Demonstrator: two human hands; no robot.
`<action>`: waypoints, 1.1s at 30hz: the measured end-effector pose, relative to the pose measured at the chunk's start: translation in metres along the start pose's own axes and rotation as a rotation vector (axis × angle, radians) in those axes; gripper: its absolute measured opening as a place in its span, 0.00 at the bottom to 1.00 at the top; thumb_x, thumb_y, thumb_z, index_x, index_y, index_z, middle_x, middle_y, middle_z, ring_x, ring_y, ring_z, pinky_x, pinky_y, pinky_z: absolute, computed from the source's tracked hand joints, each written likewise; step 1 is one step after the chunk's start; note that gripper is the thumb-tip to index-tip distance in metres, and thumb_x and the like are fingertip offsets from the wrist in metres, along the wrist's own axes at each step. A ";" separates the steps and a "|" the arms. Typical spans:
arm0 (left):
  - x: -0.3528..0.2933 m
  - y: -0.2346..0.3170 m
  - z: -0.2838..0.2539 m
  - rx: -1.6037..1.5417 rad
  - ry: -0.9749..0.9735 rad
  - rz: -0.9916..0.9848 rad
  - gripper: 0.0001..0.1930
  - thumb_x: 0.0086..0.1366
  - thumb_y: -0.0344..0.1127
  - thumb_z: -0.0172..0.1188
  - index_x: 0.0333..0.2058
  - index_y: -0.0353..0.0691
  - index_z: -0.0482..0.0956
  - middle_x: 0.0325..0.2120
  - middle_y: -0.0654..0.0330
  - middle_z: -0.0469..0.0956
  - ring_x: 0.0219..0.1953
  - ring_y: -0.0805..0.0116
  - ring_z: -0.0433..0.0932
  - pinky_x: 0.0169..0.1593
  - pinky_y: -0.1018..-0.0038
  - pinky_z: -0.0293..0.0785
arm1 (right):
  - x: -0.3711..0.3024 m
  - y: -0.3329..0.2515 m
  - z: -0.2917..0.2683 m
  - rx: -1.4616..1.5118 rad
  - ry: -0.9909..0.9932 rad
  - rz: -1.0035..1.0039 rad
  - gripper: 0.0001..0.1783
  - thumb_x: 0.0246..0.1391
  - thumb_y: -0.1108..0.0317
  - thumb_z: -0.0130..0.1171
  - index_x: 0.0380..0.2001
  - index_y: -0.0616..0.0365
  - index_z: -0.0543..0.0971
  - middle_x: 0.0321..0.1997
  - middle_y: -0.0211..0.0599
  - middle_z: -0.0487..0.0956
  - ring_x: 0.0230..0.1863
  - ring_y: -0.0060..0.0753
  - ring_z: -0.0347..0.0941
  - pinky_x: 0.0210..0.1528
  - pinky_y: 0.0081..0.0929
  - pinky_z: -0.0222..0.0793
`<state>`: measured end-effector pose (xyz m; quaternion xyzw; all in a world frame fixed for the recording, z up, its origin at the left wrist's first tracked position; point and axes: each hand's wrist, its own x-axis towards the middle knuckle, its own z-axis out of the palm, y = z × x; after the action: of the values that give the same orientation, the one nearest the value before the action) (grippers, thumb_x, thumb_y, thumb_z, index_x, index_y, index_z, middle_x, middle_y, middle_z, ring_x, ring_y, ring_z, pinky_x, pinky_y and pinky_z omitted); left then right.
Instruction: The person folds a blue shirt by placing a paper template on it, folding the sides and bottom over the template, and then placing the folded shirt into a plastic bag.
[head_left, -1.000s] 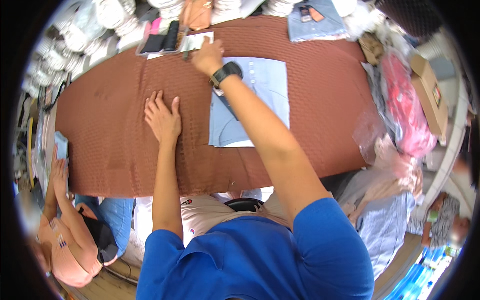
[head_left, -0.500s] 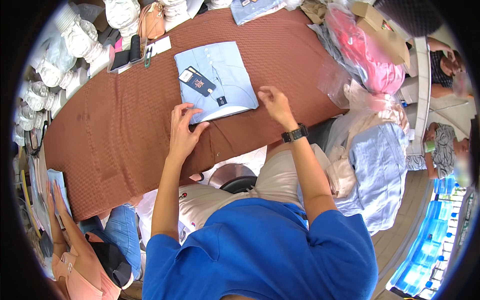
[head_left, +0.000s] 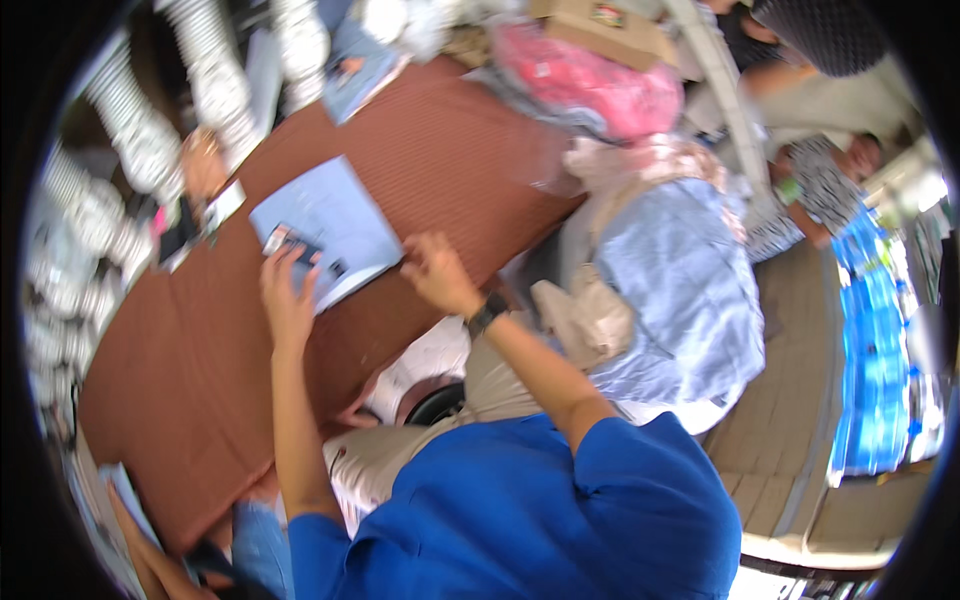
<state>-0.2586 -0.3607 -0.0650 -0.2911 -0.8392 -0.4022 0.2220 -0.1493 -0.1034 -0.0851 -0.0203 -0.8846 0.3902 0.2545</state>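
A folded light-blue shirt (head_left: 345,220) lies flat on the brown-covered table (head_left: 210,370). On its left part rests a dark hang tag (head_left: 297,246) with a pale end, and a small dark label (head_left: 338,268) shows near the front edge. My left hand (head_left: 287,300) is at the shirt's front left corner, fingers apart and reaching over the tag's edge. By the right corner is my right hand (head_left: 440,275), its fingers loosely bent and apart, holding nothing visible. Blur hides whether it touches the fabric.
Piled blue and beige clothes (head_left: 680,290) sit at my right. Behind them lie a pink bagged garment (head_left: 590,80) and a cardboard box (head_left: 605,35). White wrapped stacks (head_left: 130,120) line the far left. Another person's arm (head_left: 150,545) shows at lower left; another person (head_left: 825,185) is at far right.
The view has swung to the right and blurred, so table and shirt appear further left. My left hand has moved onto the shirt near the tag; my right hand has come closer to the shirt's corner.
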 end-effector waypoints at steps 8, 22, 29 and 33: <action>-0.043 -0.028 -0.012 -0.216 0.151 -0.317 0.18 0.70 0.34 0.57 0.56 0.36 0.72 0.54 0.51 0.65 0.45 0.61 0.73 0.47 0.67 0.74 | -0.201 -0.096 -0.170 -0.537 -0.728 0.613 0.10 0.50 0.72 0.54 0.35 0.63 0.78 0.32 0.54 0.80 0.35 0.57 0.80 0.35 0.51 0.76; -0.172 0.159 0.051 -0.852 -1.175 -0.130 0.11 0.65 0.36 0.63 0.41 0.37 0.79 0.38 0.57 0.76 0.35 0.68 0.76 0.42 0.72 0.75 | -0.410 -0.046 -0.238 -0.380 -1.186 1.106 0.08 0.45 0.71 0.59 0.26 0.65 0.82 0.25 0.52 0.82 0.31 0.50 0.82 0.33 0.43 0.78; -0.167 0.175 0.046 -0.840 -1.322 -0.147 0.11 0.65 0.39 0.65 0.37 0.37 0.81 0.34 0.60 0.77 0.33 0.73 0.75 0.39 0.76 0.73 | -0.419 -0.047 -0.237 -0.353 -1.139 1.124 0.09 0.46 0.70 0.59 0.26 0.65 0.82 0.26 0.51 0.82 0.32 0.49 0.82 0.34 0.43 0.78; -0.162 0.177 0.046 -0.839 -1.459 -0.215 0.11 0.65 0.40 0.65 0.37 0.37 0.80 0.30 0.63 0.78 0.31 0.76 0.73 0.37 0.78 0.71 | -0.421 -0.045 -0.238 -0.347 -1.130 1.121 0.09 0.46 0.69 0.59 0.26 0.65 0.82 0.26 0.50 0.82 0.33 0.49 0.82 0.35 0.43 0.78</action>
<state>-0.0282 -0.2842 -0.0932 -0.4543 -0.5765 -0.4107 -0.5408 0.3349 -0.0712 -0.1016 -0.2994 -0.7856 0.2682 -0.4703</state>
